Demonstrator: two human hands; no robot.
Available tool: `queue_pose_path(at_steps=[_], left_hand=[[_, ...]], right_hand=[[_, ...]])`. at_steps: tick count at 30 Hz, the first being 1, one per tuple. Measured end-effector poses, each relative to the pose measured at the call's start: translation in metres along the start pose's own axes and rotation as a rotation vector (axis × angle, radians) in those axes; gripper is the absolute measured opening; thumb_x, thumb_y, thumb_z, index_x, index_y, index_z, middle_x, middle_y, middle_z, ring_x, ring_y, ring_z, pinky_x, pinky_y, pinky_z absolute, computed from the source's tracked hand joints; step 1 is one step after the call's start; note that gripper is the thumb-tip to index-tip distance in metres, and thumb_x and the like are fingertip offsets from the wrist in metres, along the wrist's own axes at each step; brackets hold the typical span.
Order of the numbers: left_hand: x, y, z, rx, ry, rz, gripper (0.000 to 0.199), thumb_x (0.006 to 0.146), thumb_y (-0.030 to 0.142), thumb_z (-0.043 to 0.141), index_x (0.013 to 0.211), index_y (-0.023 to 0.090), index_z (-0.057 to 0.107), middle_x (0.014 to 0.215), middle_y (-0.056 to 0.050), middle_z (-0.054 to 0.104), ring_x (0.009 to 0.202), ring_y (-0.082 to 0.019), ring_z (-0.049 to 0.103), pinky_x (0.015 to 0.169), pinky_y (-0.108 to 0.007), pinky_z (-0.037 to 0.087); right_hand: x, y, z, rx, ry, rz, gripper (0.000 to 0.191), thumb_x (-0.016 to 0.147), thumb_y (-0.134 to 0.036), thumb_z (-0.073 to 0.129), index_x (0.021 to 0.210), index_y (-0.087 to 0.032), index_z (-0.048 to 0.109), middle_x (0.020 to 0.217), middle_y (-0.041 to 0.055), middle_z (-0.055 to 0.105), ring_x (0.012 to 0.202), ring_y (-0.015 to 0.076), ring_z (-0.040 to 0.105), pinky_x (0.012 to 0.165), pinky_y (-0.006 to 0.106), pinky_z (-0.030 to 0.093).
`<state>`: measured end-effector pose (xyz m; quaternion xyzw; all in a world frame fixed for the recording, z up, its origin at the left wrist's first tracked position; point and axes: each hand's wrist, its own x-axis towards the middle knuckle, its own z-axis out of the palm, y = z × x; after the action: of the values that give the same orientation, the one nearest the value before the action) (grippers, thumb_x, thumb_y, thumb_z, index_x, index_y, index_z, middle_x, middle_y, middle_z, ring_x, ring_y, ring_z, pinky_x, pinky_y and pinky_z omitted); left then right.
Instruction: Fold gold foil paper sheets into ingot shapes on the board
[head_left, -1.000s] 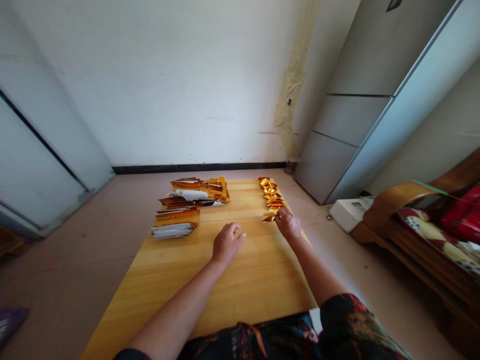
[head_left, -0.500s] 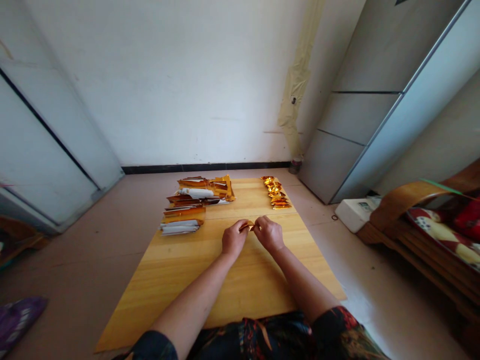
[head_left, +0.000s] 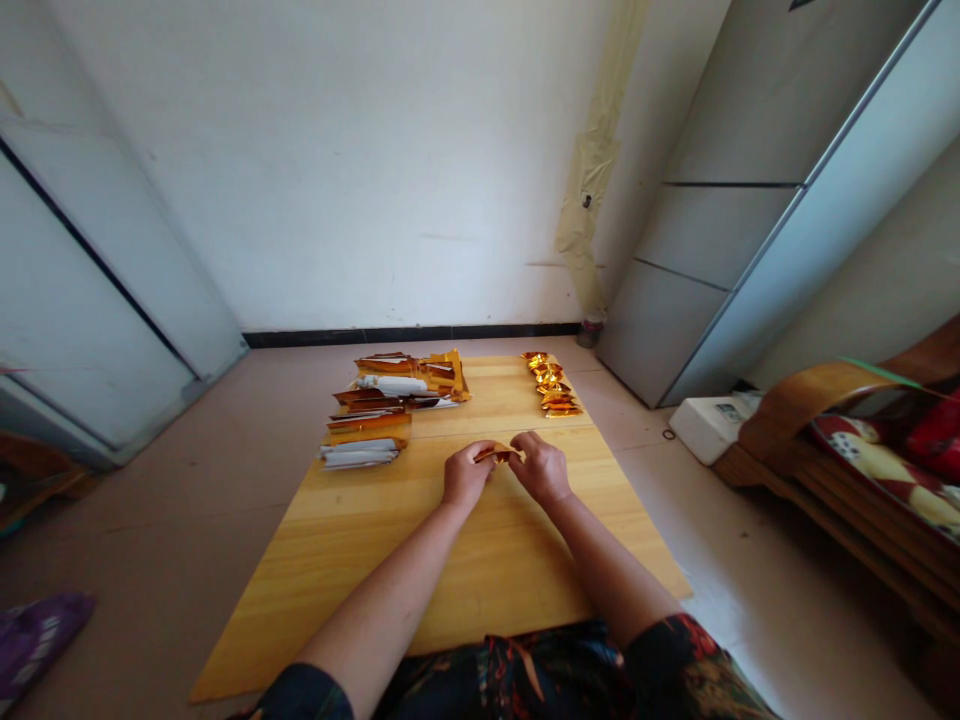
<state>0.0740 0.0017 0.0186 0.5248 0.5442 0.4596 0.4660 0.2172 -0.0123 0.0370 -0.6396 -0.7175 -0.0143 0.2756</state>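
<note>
Between my hands, above the middle of the wooden board, is a small folded piece of gold foil paper. My left hand pinches its left end between thumb and fingers. At the right end, the fingers of my right hand are closed on its edge. Several folded gold foil pieces lie in a row at the far right of the board. Stacks of gold and white paper sheets lie at the far left, some with white faces showing.
The wooden board reaches from my lap toward the white wall. A grey refrigerator stands at the back right. Beside it are a white box and a wooden bench. A purple bag lies on the floor at left.
My right fingers have shifted slightly up and away from my left hand. More of the gold foil paper now shows between the hands.
</note>
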Motion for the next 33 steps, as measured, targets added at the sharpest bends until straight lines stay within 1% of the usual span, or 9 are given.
queue_pose_path(at_steps=[3,5,8,11,17,21,26,30,33], left_hand=[[-0.001,0.005,-0.002,-0.055,0.005,-0.104,0.031,0.073,0.015,0.059,0.103,0.013,0.066,0.082,-0.006,0.071,0.057,-0.011,0.062,0.045,-0.017,0.045],[-0.002,0.009,-0.003,-0.077,-0.005,-0.144,0.032,0.075,0.017,0.058,0.105,0.013,0.065,0.075,-0.005,0.07,0.051,-0.009,0.06,0.043,-0.016,0.043],[-0.003,0.011,-0.005,-0.093,-0.03,-0.163,0.032,0.077,0.017,0.055,0.107,0.012,0.065,0.067,-0.003,0.068,0.046,-0.008,0.057,0.042,-0.016,0.041],[-0.003,0.011,-0.007,-0.097,-0.076,-0.162,0.033,0.078,0.017,0.054,0.109,0.011,0.064,0.064,-0.002,0.067,0.044,-0.007,0.055,0.041,-0.015,0.038],[0.001,0.007,-0.01,-0.113,-0.141,-0.197,0.038,0.078,0.021,0.057,0.114,0.011,0.061,0.064,-0.002,0.067,0.043,-0.006,0.054,0.04,-0.014,0.035],[0.003,0.006,-0.011,-0.124,-0.167,-0.228,0.041,0.079,0.023,0.057,0.119,0.012,0.058,0.069,-0.003,0.069,0.044,-0.005,0.055,0.041,-0.014,0.035],[0.002,0.01,-0.012,-0.081,-0.182,-0.216,0.041,0.08,0.024,0.055,0.12,0.013,0.057,0.072,-0.003,0.069,0.044,-0.005,0.056,0.04,-0.014,0.035],[0.0,0.011,-0.013,-0.005,-0.163,-0.14,0.059,0.074,0.022,0.062,0.131,0.016,0.047,0.065,0.001,0.065,0.045,-0.007,0.057,0.04,-0.014,0.036],[-0.001,0.008,-0.014,0.035,-0.179,-0.078,0.071,0.068,0.021,0.066,0.134,0.018,0.042,0.057,0.006,0.059,0.044,-0.008,0.056,0.041,-0.015,0.038]], right_hand=[[-0.003,0.005,0.001,0.077,-0.002,0.024,0.017,0.076,-0.024,0.057,0.092,-0.024,0.062,0.089,-0.0009,0.067,0.072,0.0128,0.06,0.057,0.021,0.033],[-0.005,0.008,0.004,0.12,-0.021,0.054,0.016,0.077,-0.024,0.056,0.091,-0.024,0.063,0.086,-0.0013,0.068,0.071,0.0129,0.06,0.059,0.02,0.035],[-0.005,0.012,0.01,0.171,-0.043,0.1,0.012,0.079,-0.026,0.054,0.085,-0.024,0.064,0.079,-0.0016,0.068,0.068,0.0129,0.061,0.06,0.021,0.036],[-0.004,0.014,0.015,0.217,-0.046,0.118,0.014,0.081,-0.029,0.053,0.085,-0.024,0.065,0.078,-0.001,0.069,0.067,0.0131,0.06,0.06,0.021,0.037],[-0.003,0.018,0.018,0.246,-0.064,0.085,0.017,0.083,-0.024,0.049,0.078,-0.022,0.065,0.075,0.0005,0.069,0.068,0.0133,0.061,0.061,0.02,0.037],[-0.002,0.018,0.02,0.234,-0.05,0.078,0.018,0.084,-0.024,0.048,0.078,-0.021,0.065,0.075,0.0016,0.069,0.067,0.0131,0.06,0.061,0.02,0.037],[-0.002,0.015,0.017,0.209,-0.042,0.084,0.018,0.082,-0.021,0.049,0.076,-0.021,0.066,0.074,0.0012,0.069,0.066,0.0128,0.06,0.061,0.019,0.038],[-0.002,0.016,0.011,0.181,-0.041,0.097,0.017,0.08,-0.02,0.049,0.076,-0.022,0.066,0.074,0.0,0.069,0.065,0.0126,0.06,0.061,0.02,0.038],[-0.002,0.02,0.008,0.169,-0.013,0.104,0.018,0.081,-0.022,0.049,0.08,-0.023,0.067,0.078,-0.0006,0.069,0.068,0.012,0.06,0.063,0.019,0.039]])
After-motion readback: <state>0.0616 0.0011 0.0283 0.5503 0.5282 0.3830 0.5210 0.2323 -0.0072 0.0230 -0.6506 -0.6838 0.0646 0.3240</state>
